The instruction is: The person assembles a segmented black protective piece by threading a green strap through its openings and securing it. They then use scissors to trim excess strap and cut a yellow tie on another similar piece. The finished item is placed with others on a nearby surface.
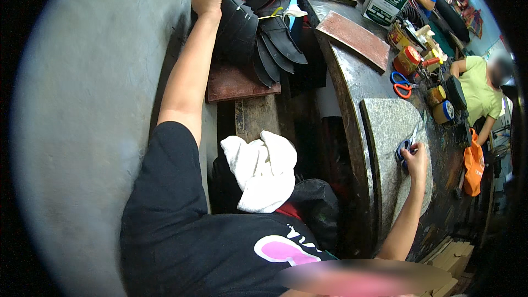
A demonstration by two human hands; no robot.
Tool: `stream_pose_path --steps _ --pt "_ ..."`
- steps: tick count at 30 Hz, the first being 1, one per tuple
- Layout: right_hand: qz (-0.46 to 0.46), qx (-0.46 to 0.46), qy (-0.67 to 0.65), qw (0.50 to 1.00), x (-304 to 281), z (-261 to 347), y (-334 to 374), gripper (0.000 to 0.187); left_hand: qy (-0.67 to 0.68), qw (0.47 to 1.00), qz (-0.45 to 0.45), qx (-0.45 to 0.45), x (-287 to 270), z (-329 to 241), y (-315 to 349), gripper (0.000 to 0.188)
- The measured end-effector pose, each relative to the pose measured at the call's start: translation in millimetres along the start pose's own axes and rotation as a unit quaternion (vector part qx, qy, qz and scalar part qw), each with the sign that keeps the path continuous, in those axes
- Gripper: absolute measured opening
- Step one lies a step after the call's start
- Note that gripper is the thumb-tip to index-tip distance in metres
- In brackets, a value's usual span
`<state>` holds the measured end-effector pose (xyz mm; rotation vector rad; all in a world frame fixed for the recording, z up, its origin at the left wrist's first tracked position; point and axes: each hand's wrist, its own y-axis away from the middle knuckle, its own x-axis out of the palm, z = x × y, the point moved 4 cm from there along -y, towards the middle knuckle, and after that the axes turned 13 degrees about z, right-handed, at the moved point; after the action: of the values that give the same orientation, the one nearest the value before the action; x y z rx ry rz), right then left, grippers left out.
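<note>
My left hand [208, 0] is stretched far to the upper left, its fingers curled over the edge of a stack of black curved leather-like pieces [235, 27]. More black pieces [279, 49] fan out beside that stack, some tied with yellow-green strips [272, 14]. The bundles rest above a reddish-brown board [242, 83]. Over at the right, my right hand [415, 160] is closed on the dark blue handles of a pair of scissors [406, 147]. Their blades point away from me above a grey speckled stone slab [388, 126] on the workbench.
A white towel [261, 170] lies on my lap. The bench [344, 71] holds blue-and-red-handled scissors [401, 84], a reddish slab [355, 38], a red jar [406, 59] and a green-and-white tin [385, 1]. Across it are a person in green [479, 88], another in blue, and an orange bag [473, 165].
</note>
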<state>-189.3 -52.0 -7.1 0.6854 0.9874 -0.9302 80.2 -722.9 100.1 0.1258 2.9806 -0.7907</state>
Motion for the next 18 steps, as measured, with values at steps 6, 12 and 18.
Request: stream_pose_path --steps 6,12,18 --pt "-0.012 0.002 0.005 1.0 4.7 -7.0 -2.5 0.041 0.344 0.937 -0.037 0.054 -15.5 -61.0 20.7 0.053" --pt "-0.028 -0.019 -0.021 0.999 4.9 -9.0 4.3 0.039 0.436 0.887 -0.067 0.133 -24.0 -118.3 32.2 0.039" --pt "-0.011 -0.005 0.018 1.0 2.7 9.1 19.1 0.043 0.474 0.852 -0.039 0.22 -34.2 -204.4 63.0 0.024"
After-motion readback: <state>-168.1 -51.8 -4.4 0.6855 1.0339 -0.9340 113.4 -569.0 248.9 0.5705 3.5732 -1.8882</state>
